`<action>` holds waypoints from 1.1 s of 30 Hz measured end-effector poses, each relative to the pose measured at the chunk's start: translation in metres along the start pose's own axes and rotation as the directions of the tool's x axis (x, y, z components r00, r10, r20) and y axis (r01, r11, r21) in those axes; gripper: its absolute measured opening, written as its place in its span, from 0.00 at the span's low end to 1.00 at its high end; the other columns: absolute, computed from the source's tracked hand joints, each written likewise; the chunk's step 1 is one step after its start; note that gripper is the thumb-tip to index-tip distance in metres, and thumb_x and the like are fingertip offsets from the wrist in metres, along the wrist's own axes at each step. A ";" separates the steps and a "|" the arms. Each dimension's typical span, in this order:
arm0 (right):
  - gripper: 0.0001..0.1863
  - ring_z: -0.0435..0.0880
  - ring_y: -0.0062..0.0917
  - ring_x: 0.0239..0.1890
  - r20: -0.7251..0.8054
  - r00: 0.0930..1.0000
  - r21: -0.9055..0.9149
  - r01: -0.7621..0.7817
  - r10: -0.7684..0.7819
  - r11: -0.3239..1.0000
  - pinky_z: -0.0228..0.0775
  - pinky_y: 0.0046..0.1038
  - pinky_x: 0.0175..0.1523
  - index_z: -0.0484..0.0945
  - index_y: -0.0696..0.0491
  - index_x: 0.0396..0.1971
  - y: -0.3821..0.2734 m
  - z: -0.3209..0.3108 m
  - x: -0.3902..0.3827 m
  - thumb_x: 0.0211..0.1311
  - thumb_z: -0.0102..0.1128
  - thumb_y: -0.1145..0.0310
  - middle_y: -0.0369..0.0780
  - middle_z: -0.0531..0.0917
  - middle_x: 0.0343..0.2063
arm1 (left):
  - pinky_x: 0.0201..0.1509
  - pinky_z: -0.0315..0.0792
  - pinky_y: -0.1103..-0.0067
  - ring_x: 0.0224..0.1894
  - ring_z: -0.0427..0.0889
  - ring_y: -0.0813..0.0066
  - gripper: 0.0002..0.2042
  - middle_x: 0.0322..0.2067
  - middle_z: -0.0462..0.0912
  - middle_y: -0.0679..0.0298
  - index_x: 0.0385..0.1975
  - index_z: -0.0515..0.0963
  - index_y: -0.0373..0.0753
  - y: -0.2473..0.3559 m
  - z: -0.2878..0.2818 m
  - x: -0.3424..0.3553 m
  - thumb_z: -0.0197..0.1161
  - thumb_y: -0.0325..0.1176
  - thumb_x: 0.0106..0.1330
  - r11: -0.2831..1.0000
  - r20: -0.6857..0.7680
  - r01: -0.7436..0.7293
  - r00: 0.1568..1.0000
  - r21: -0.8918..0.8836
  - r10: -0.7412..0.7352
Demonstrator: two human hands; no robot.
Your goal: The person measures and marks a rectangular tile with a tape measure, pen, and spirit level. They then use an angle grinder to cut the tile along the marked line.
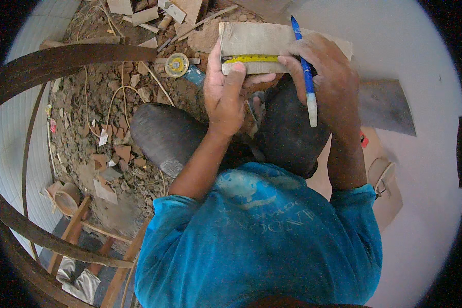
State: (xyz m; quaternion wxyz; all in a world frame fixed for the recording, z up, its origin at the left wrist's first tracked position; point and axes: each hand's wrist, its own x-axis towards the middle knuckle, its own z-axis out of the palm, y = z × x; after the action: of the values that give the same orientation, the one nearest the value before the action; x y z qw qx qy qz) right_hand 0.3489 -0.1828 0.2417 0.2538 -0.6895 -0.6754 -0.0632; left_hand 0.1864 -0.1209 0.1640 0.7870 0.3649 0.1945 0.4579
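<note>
Tile strip (269,38) held before knees (164,131); left hand (226,97) clamps left end between fingers, thumb pressing yellow tape blade (262,58) near lower edge, likely for steadiness; right hand's (331,74) fingers clamp blue pen (308,82), likely for convenience.

Below the left hand (225,100) and the right hand (327,77) is worn a blue short-sleeved shirt (272,256) with faint printing (264,218); dark trousers (291,123) show between them.

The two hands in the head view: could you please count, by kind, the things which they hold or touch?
Blue pen: 1
Yellow measuring tape strip: 1
Pale slab: 1
Total: 3
</note>
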 end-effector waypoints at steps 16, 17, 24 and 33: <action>0.09 0.86 0.36 0.37 -0.066 0.997 -0.164 -0.048 0.037 0.985 0.79 0.34 0.40 0.86 0.50 0.36 0.006 0.000 -0.017 0.57 0.75 0.67 0.41 0.85 0.34 | 0.44 0.90 0.61 0.51 0.86 0.46 0.29 0.57 0.75 0.41 0.70 0.55 0.25 -0.015 0.004 0.005 0.40 0.46 0.83 0.996 -0.132 -0.054 0.989 0.071 0.063; 0.09 0.86 0.36 0.38 -0.064 0.997 -0.183 -0.058 0.047 0.981 0.79 0.34 0.41 0.86 0.50 0.36 0.009 -0.002 -0.020 0.56 0.75 0.67 0.41 0.86 0.34 | 0.44 0.90 0.61 0.51 0.86 0.45 0.29 0.57 0.76 0.40 0.70 0.55 0.25 -0.013 0.004 0.005 0.40 0.46 0.83 0.996 -0.147 -0.040 0.988 0.076 0.050; 0.08 0.87 0.36 0.37 -0.057 0.996 -0.169 -0.080 0.071 0.982 0.79 0.35 0.42 0.86 0.52 0.36 0.020 -0.019 -0.036 0.58 0.75 0.69 0.42 0.86 0.35 | 0.45 0.90 0.62 0.52 0.86 0.45 0.28 0.57 0.75 0.39 0.70 0.56 0.25 -0.005 0.008 0.003 0.40 0.45 0.84 0.996 -0.117 -0.020 0.993 0.087 0.030; 0.08 0.87 0.36 0.41 -0.106 0.988 -0.220 -0.135 0.114 0.966 0.78 0.35 0.46 0.86 0.52 0.37 0.010 -0.016 -0.041 0.59 0.75 0.70 0.41 0.87 0.35 | 0.44 0.91 0.62 0.50 0.87 0.47 0.26 0.56 0.77 0.41 0.70 0.56 0.25 0.006 0.009 0.001 0.38 0.43 0.84 0.991 -0.112 -0.013 0.993 0.132 0.028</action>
State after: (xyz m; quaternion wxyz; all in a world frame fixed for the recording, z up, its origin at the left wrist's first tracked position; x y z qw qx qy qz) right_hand 0.3594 -0.2261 0.2350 0.2082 -0.7513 -0.6067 -0.1554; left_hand 0.1888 -0.1217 0.1741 0.7444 0.3911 0.2648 0.4721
